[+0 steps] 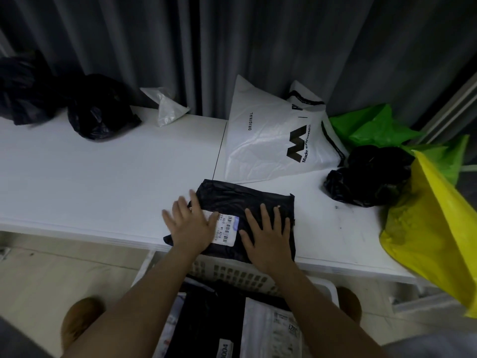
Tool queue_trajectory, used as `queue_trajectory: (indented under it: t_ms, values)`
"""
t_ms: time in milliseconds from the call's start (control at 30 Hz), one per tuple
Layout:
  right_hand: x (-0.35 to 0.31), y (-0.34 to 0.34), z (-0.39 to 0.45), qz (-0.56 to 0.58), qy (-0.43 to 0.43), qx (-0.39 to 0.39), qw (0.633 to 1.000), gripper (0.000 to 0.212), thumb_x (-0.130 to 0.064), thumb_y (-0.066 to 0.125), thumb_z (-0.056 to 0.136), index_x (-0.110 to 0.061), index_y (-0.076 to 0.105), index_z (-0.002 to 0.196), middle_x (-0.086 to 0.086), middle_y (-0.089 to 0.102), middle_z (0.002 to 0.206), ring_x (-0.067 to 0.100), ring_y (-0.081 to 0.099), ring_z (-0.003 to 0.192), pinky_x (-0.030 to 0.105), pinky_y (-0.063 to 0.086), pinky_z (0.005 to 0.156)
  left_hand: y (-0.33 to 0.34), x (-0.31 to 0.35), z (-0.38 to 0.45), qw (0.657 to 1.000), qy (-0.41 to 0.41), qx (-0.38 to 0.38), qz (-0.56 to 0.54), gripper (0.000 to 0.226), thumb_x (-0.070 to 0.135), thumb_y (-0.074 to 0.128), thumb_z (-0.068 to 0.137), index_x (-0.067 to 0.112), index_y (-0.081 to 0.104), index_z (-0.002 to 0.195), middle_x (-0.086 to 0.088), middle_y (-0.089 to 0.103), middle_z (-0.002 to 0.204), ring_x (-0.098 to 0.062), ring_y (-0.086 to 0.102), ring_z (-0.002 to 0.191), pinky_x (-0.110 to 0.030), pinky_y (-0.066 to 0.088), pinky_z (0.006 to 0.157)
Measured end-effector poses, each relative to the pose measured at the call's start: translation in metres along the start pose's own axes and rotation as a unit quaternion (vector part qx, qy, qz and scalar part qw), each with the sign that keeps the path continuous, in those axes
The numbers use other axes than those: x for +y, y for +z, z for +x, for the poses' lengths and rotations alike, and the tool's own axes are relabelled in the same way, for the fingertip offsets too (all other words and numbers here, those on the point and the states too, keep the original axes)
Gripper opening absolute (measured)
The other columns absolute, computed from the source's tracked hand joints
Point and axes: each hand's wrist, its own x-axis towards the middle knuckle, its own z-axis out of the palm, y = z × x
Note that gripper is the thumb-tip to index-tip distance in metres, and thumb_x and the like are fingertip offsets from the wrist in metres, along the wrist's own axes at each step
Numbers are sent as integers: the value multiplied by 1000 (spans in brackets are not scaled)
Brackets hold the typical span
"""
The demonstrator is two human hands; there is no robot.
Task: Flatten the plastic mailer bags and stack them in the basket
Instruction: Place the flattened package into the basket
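Note:
A black mailer bag [232, 200] with a white shipping label [227, 228] lies flat at the front edge of the white table [103, 177], partly overhanging it. My left hand [189, 223] presses on the bag's left side with fingers spread, slightly blurred. My right hand [267, 232] presses flat on its right side. Below the table edge stands a white slotted basket [240, 275] holding flattened black and white mailers [271, 329].
On the table lie a large white printed mailer [271, 140], a crumpled black bag [366, 174], green bags [374, 125], a yellow bag [433, 228], a small clear bag [167, 109] and two black bags [100, 109] at the back left. Grey curtains hang behind.

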Motion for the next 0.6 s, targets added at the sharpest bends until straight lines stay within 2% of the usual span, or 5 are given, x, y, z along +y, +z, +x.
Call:
queue_trajectory:
  t_ms: [100,200,467,533,600]
  values:
    - [-5,-8,-20,20,16,-39,999,84,-67,-7,73,-39,8,151,4,-4,161,30,-11,146,52,-7,115,-22,-2,-7,999,-29,-24,2,74,56,48,90,7,26,142,-15,39,137,-33,34,129,-46,21,108]
    - [-11,-22,-39,45,23,-76,996,67,-62,27,91,-36,11,151,2,-1,161,28,-5,146,50,1,115,-44,-8,-18,992,-28,-73,-102,35,26,53,93,4,46,120,-17,47,121,-36,44,116,-40,36,95]
    - [0,-66,-74,206,69,50,975,99,-37,68,79,-32,1,152,-1,1,160,20,-2,146,48,3,117,-100,-13,-69,947,203,-122,-219,11,8,47,95,18,42,97,-2,55,88,-23,52,82,-31,36,67]
    - [6,-74,-86,229,56,69,969,93,-31,72,78,-28,12,150,0,25,153,18,15,143,46,10,116,-110,-11,-81,944,245,-135,-177,15,10,48,95,23,41,95,0,55,86,-24,52,82,-33,39,70]
    - [11,-76,-95,281,41,56,957,52,-23,71,83,-26,47,129,-1,56,119,19,46,121,38,34,104,-115,-7,-88,946,269,-122,-132,12,14,49,95,24,43,94,0,56,85,-27,53,84,-35,40,72]
